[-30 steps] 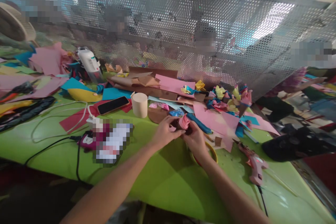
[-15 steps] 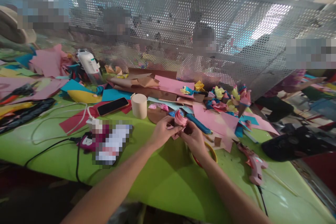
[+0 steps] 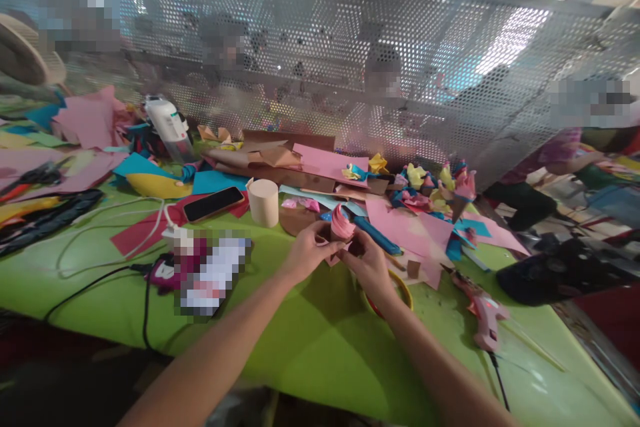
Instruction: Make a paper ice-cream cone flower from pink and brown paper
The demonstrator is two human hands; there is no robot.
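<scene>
Between my two hands, a little above the green table (image 3: 320, 353), is a pink swirled paper piece (image 3: 343, 221), shaped like a rosette, with pink paper at its base. My left hand (image 3: 309, 252) pinches it from the left, thumb in front. On the other side my right hand (image 3: 367, 260) grips the base with thumb and fingers bent. Beneath my right wrist lies a roll of tape (image 3: 407, 290) with a yellow rim. A blue-handled tool (image 3: 379, 235) rests just beyond the fingers.
A pink glue gun (image 3: 485, 313) lies at right, beside a black object (image 3: 555, 273). A cream paper roll (image 3: 263, 202), a dark phone (image 3: 213, 204) and a second phone (image 3: 215, 277) are left. Paper cones and scraps (image 3: 425, 180) line the back, before a perforated metal screen (image 3: 310, 47).
The pink swirled piece has tipped slightly more upright, and more of the pink paper under it shows. Both hands keep their grip in nearly the same place.
</scene>
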